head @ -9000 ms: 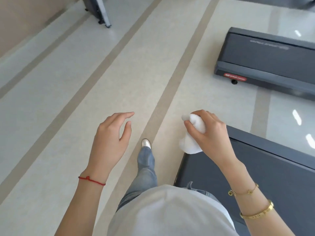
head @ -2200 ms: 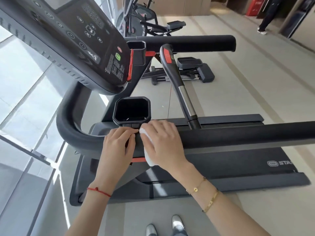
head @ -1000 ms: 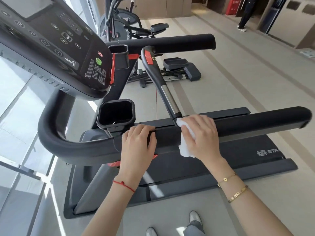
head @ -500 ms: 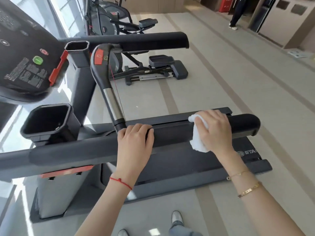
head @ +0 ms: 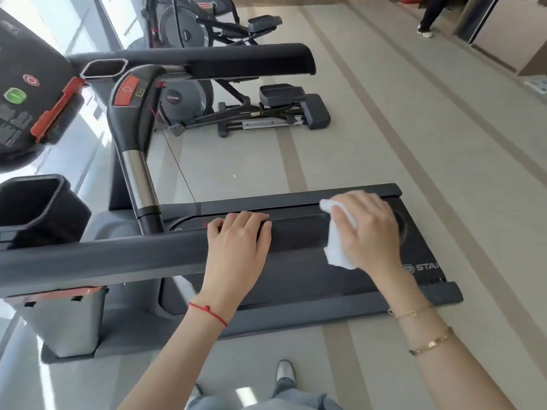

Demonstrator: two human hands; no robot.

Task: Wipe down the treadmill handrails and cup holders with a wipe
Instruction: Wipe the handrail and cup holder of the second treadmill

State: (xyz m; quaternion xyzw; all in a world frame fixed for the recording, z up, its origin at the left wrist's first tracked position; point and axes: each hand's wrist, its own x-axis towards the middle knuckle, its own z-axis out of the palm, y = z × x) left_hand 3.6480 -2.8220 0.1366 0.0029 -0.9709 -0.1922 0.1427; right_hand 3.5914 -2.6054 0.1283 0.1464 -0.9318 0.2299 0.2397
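Observation:
The near black handrail (head: 118,255) of the treadmill runs left to right across the view. My right hand (head: 370,232) grips a white wipe (head: 337,247) wrapped over the rail's right end. My left hand (head: 236,247) grips the same rail near its middle, fingers curled over the top. A black cup holder (head: 38,208) sits at the left, just behind the rail. The far handrail (head: 236,62) lies higher up, with a second cup holder (head: 103,68) at its left end.
The console (head: 26,93) with a green button hangs at the upper left. A curved grip bar (head: 133,137) rises from the near rail. An elliptical trainer (head: 251,110) stands beyond the treadmill deck (head: 296,294). A person's legs (head: 429,16) show at the top right.
My right hand has slid the wipe along the near handrail to its right end. My left hand has stayed gripping the rail. The view has turned to the right.

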